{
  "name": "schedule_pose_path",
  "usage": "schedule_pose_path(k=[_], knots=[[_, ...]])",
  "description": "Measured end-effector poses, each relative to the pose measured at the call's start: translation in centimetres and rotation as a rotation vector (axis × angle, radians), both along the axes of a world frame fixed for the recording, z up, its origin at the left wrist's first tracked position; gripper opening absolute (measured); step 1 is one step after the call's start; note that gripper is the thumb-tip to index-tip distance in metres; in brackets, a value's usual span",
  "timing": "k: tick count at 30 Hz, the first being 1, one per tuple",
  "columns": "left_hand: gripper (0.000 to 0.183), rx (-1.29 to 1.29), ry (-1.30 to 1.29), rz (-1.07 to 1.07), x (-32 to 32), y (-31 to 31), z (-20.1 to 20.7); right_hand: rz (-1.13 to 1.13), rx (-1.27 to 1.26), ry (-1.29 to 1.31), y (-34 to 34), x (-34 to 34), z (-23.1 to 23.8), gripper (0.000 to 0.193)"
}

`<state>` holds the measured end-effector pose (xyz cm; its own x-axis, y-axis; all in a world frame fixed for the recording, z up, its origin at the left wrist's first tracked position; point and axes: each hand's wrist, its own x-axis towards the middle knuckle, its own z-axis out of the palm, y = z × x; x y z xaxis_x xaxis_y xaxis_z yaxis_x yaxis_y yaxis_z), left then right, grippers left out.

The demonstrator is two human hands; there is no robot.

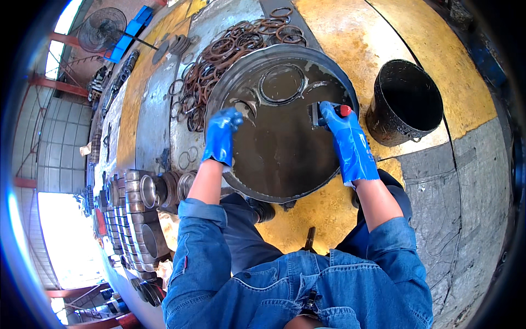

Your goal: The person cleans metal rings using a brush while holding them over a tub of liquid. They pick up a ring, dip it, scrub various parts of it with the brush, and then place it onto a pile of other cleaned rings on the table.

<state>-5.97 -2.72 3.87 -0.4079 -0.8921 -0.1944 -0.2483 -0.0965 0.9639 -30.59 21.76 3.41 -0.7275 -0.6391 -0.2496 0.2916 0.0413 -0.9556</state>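
Observation:
A wide round metal basin (279, 193) of murky dark liquid (279, 148) stands in front of me. My left hand (223, 134), in a blue rubber glove, is over its left side with the fingers curled in. Whatever those fingers hold, if anything, is hidden; a curved ring edge (249, 105) shows just beyond them. My right hand (341, 129), gloved alike, grips a hand tool with a flat greyish head (315, 114) and a red end (344, 111) above the basin's right side. A large ring (281, 83) lies partly sunk at the far side.
Right of the basin stands a dark, dirty bucket (408, 101). Rusty metal rings (219, 55) are heaped along the basin's far left. Stacked metal cylinders (139, 214) line the left, with a fan (102, 30) farther off. Yellow and grey plates (350, 38) cover the floor.

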Motion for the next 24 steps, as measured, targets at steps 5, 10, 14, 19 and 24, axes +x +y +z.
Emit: schedule_pose_path(k=[5, 10, 14, 19, 24], knots=[[0.034, -0.038, -0.494, -0.074, 2.8, 0.6, -6.0, 0.052, -0.004, -0.038, -0.4, 1.1, -0.2, 0.029], [0.058, -0.128, -0.876, -0.319, 3.6, -0.2, -8.8, 0.108, 0.089, 0.015, -1.0, 1.8, -0.2, 0.027], [0.072, -0.113, -1.001, -0.521, 1.7, 3.0, -8.6, 0.108, 0.111, 0.010, -1.6, 1.9, -1.4, 0.026], [0.043, -0.404, -1.268, -0.677, 1.9, 6.5, -8.8, 0.139, 0.101, 0.002, -2.7, 2.1, -4.0, 0.029], [0.032, -0.421, -1.493, -0.830, 3.0, 3.8, -12.0, 0.226, 0.194, 0.053, -2.8, 1.8, -4.2, 0.027]])
